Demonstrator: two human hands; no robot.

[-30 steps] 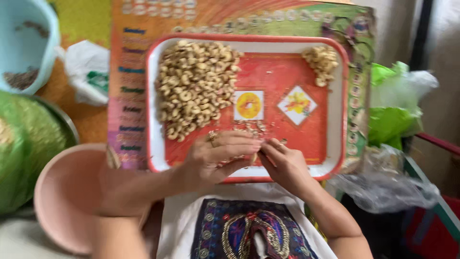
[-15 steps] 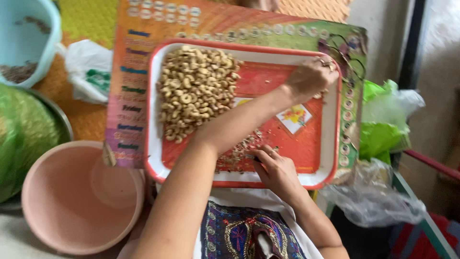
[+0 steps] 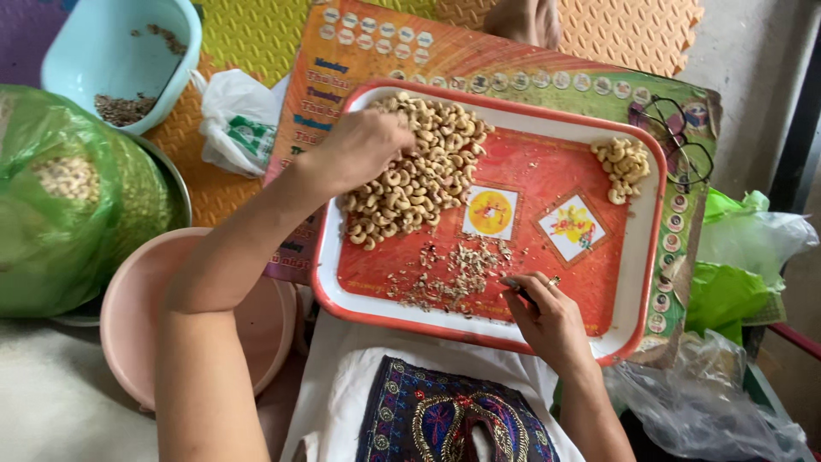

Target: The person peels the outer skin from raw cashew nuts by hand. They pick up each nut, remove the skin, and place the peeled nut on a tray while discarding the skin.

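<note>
A red tray with a white rim (image 3: 637,282) rests on my lap. On its left lies a big heap of pale cashew nuts (image 3: 428,171); a small heap of cashews (image 3: 623,162) sits in the far right corner. Brown skin scraps (image 3: 453,274) are scattered near the front. My left hand (image 3: 363,150) lies on the big heap with its fingertips buried in the nuts. My right hand (image 3: 547,316) rests on the tray's front right part, pinching a small dark tool (image 3: 516,287).
Under the tray lies a colourful printed board (image 3: 513,68) with eyeglasses (image 3: 680,141) on it. To the left are a pink basin (image 3: 128,299), a green bag of nuts (image 3: 60,197), a blue basin with husks (image 3: 111,51) and a white bag (image 3: 235,120). Plastic bags (image 3: 727,282) lie to the right.
My left hand left my right hand at the tray's front, reached to the small heap at the far right, then swung across to the big heap. My right hand stayed at the front.
</note>
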